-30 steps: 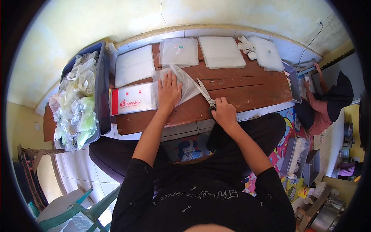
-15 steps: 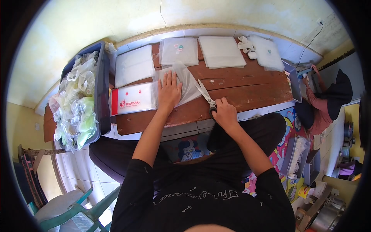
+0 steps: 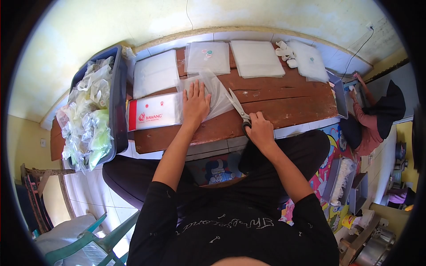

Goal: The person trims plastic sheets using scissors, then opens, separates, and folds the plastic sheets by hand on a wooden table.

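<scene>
Black cloth covers my lap and upper arms nearest me, with a patterned mat point(image 3: 217, 174) on the floor below my hands. My right hand point(image 3: 262, 130) is closed around the handles of the scissors point(image 3: 239, 108); their slightly parted blades slant forward and left over the desk point(image 3: 270, 104). My left hand point(image 3: 195, 105) lies flat, fingers spread, its grasp open, pressing on a clear sheet point(image 3: 218, 99) that spreads out to its right, towards the blades. Just left of that hand lies a red-and-white pack point(image 3: 155, 111) marked BAWANG. Further left, beside the desk, a dark tub point(image 3: 117, 102) is heaped with crumpled plastic point(image 3: 91, 111), some of it pale green.

Beyond my left hand are two clear stacks: the left stack point(image 3: 155, 73), and the sticker stack point(image 3: 207, 59) more directly ahead. Ahead of my right hand sits a larger stack point(image 3: 257, 58), then a small white bundle point(image 3: 285, 52) and the rightmost stack point(image 3: 310, 62). Past the desk's right end stands a grey box point(image 3: 339, 95), and well to the right of my hands another person point(image 3: 370, 119) sits, arms stretched out. The pale wall point(image 3: 230, 17) rises farthest ahead.
</scene>
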